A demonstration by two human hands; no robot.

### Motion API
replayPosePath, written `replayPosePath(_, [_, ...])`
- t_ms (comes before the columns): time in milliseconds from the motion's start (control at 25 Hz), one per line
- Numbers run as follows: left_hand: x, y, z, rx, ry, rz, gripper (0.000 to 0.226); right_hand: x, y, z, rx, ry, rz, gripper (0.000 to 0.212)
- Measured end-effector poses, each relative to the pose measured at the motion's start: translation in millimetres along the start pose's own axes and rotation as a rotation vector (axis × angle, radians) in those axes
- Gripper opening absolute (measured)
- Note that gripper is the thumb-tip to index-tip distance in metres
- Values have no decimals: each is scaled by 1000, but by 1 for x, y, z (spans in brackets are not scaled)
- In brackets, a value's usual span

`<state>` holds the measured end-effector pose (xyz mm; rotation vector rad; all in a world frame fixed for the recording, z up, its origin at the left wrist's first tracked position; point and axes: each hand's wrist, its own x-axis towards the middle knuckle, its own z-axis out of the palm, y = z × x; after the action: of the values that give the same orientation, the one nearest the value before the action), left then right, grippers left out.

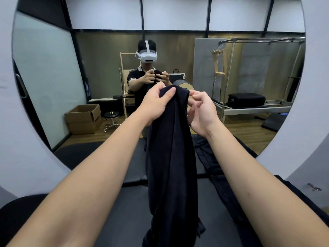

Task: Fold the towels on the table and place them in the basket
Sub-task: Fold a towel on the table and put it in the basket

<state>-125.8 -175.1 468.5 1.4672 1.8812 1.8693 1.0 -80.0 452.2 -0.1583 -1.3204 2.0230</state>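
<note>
A dark navy towel point(170, 166) hangs bunched in front of me, from chest height down to the black table point(110, 207). My left hand point(156, 104) grips its top edge, thumb over the cloth. My right hand point(201, 111) is just to the right of the top edge, fingers curled, fingertips pinching at the towel's upper corner. More dark cloth point(211, 161) lies on the table to the right of the hanging towel. No basket shows in the head view.
A large round mirror point(53, 77) stands straight ahead behind the table and reflects a person with a white headset, a cardboard box point(83, 118), a stool point(111, 120) and a metal frame point(249, 72). White wall surrounds the mirror.
</note>
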Motion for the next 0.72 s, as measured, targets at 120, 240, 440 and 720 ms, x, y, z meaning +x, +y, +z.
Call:
replayPosePath(120, [-1,-2,4,25,4,-10,31,1,11,1,-211,14,-125,22])
replayPosePath(240, [-7,-1,8,-104,-73,-123,29,3,17,2,-316,147,-250,14])
replayPosePath(440, [-9,13,-1,-411,-251,-491,27,0,17,-3,-422,169,-399,13])
replayPosePath(720, [-15,25,-5,-355,-446,-495,12,8,21,-15,-465,213,-467,15])
